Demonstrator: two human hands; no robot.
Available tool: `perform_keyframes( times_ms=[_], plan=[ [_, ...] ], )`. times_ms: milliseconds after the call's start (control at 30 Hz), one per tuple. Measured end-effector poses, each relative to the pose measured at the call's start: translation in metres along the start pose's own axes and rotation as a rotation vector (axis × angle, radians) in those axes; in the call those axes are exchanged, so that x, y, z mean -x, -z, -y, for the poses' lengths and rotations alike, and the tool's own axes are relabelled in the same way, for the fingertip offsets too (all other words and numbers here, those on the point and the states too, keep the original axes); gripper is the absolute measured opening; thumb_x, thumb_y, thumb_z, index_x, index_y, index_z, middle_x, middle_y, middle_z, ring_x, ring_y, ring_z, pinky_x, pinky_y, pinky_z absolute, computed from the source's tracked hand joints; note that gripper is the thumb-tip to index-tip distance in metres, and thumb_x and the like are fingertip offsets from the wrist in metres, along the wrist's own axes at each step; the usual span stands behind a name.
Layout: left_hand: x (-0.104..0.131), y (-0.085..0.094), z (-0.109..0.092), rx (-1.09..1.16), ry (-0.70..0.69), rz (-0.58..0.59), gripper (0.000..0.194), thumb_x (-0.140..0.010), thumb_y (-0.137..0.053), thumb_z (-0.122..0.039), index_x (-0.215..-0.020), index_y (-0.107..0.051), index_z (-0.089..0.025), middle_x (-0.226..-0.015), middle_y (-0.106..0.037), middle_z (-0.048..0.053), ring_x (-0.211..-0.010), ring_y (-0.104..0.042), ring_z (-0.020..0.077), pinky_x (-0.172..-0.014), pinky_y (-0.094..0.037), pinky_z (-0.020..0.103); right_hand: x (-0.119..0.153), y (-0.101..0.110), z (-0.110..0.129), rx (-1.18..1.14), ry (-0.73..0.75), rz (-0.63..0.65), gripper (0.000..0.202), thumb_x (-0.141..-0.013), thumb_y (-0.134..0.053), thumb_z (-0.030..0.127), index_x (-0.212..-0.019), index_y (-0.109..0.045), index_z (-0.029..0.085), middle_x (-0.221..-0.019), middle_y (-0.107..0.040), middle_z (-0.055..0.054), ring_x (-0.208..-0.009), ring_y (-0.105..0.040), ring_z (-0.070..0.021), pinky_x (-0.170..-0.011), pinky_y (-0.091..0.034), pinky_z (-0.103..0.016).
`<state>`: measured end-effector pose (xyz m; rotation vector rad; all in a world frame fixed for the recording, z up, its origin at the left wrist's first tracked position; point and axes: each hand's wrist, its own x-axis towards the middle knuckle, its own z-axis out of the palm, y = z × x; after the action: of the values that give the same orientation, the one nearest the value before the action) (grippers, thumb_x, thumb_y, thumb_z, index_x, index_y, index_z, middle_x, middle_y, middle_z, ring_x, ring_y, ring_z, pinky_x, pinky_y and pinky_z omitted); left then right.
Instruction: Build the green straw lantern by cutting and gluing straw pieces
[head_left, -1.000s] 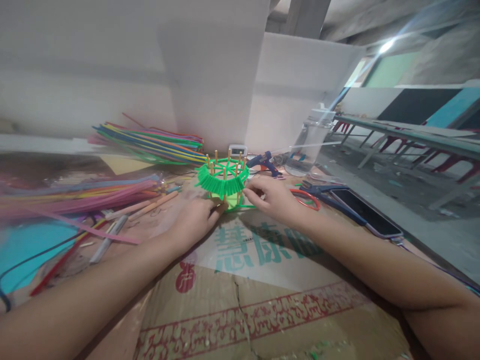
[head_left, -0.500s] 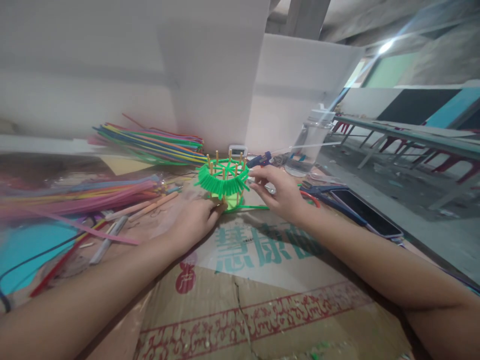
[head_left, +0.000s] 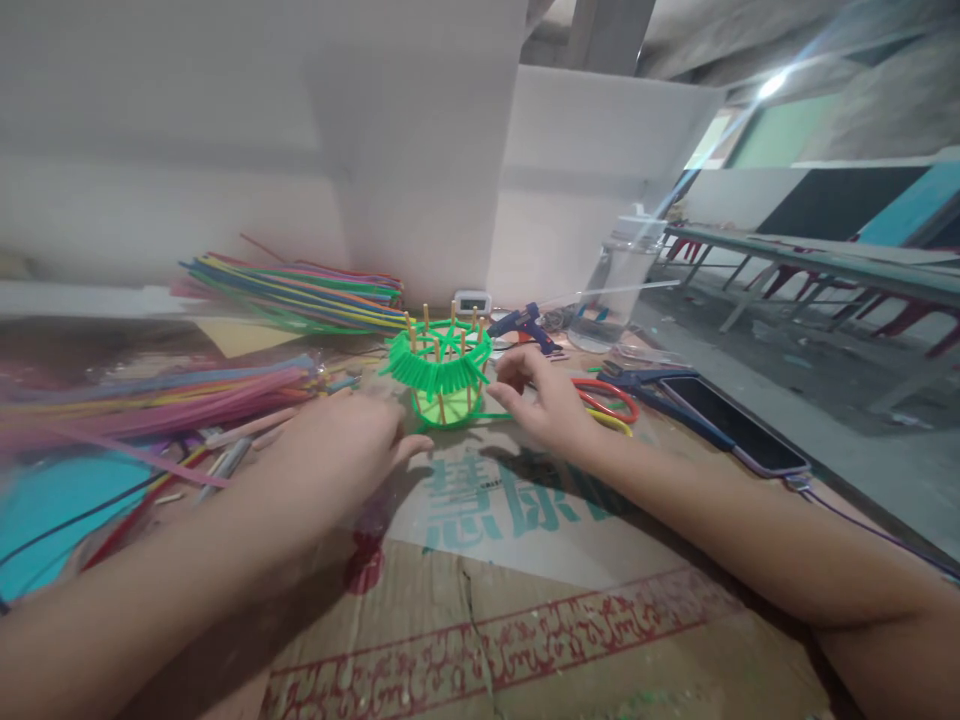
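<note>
A small round craft piece (head_left: 437, 375) stands upright on cardboard. It has thin wooden sticks, a fringe of bright green pipe cleaners around its upper part, and a green disc base. To its left, my left hand (head_left: 360, 430) is off the piece, blurred, with the thumb stretched out and most fingers hidden behind the hand. My right hand (head_left: 544, 395) is at the right side of the fringe, fingers curved and thumb apart, with nothing visible between them. Whether its fingertips touch the green ends is unclear. A green pipe cleaner (head_left: 493, 416) lies by the base.
Bundles of colored pipe cleaners (head_left: 300, 290) lie at the back left. Behind the craft are a small digital display (head_left: 473, 302) and a blue glue gun (head_left: 525, 325). A clear water container (head_left: 611, 285), red-ringed scissors (head_left: 615, 395) and a phone (head_left: 735, 425) stand or lie rightward.
My left hand has let go of the base and moved left, toward me. My right hand has dropped slightly, its fingers still near the fringe. The craft piece stays upright.
</note>
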<state>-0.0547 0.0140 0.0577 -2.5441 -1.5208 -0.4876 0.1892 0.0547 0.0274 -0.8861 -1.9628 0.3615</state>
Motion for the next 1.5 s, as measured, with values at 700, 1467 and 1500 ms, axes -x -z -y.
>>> perform_keyframes(
  times_ms=[700,1467,1500],
  plan=[
    [-0.040,0.001,-0.012,-0.235,-0.385,-0.519,0.020,-0.092,-0.062,-0.024,-0.109,-0.073,-0.025,-0.134,-0.061,0.010,-0.137,-0.044,0.0338,-0.113,-0.035,0.055,-0.001,-0.013,0.005,-0.317,-0.284,0.040,0.034,-0.091,-0.053,0.047,-0.072,-0.057,0.019,-0.066,-0.057,0.001,-0.063,-0.051,-0.0134,-0.063,-0.038,-0.027],
    [-0.071,0.021,-0.021,-0.142,-0.206,-0.277,0.031,-0.093,-0.057,-0.038,-0.079,-0.080,-0.022,-0.100,-0.074,0.010,-0.109,-0.059,0.0322,-0.105,-0.036,0.056,-0.002,-0.018,0.011,-0.195,-0.271,0.051,0.025,-0.091,-0.053,0.034,-0.072,-0.060,0.019,-0.062,-0.058,0.002,-0.059,-0.051,-0.0121,-0.059,-0.038,-0.026],
    [-0.072,0.021,-0.020,-0.135,-0.201,-0.269,0.030,-0.092,-0.058,-0.037,-0.080,-0.080,-0.023,-0.099,-0.074,0.009,-0.108,-0.059,0.0318,-0.104,-0.036,0.055,-0.001,-0.019,0.010,-0.193,-0.268,0.051,0.026,-0.091,-0.053,0.035,-0.072,-0.060,0.019,-0.063,-0.058,0.002,-0.059,-0.051,-0.0122,-0.059,-0.038,-0.026]
  ],
)
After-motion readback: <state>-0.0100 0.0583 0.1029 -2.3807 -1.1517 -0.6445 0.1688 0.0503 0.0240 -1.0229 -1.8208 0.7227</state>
